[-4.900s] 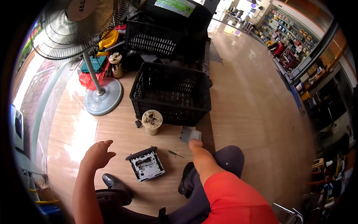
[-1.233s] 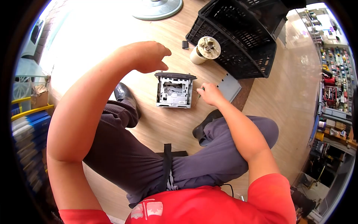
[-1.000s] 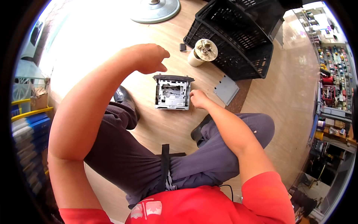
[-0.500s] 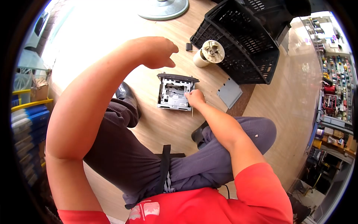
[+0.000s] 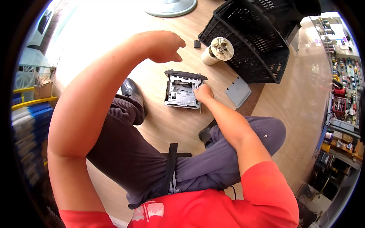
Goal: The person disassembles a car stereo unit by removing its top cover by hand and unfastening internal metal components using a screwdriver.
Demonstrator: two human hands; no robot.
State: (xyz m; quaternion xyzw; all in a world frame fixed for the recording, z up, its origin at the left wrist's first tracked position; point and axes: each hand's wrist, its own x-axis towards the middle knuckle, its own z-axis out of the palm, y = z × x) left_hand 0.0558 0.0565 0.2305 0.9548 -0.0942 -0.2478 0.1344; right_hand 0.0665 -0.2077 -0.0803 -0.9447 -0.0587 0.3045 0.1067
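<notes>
A silver metal unit with a black front edge (image 5: 182, 91) lies on the floor between the feet, its top full of cut-outs. At its right side is my right hand (image 5: 204, 93), fingers closed on a small screwdriver (image 5: 200, 108); only a thin shaft shows below the fist, the handle being hidden. My left hand (image 5: 167, 47) hovers beyond the unit's upper left corner, empty, thumb and fingers apart. To the right of the unit a flat grey plate (image 5: 238, 92) rests on the floor.
A black plastic crate (image 5: 251, 41) stands at the upper right, with a cream round-topped canister (image 5: 217, 51) beside it. Near that lies a small black block (image 5: 197, 44). The fan base (image 5: 171, 7) is at the top, and blue stacked items (image 5: 34, 125) are at the left.
My right hand has left the grey plate, taken the screwdriver from the floor and moved left to the unit's right side. My left hand stays raised and open. The view has tilted down.
</notes>
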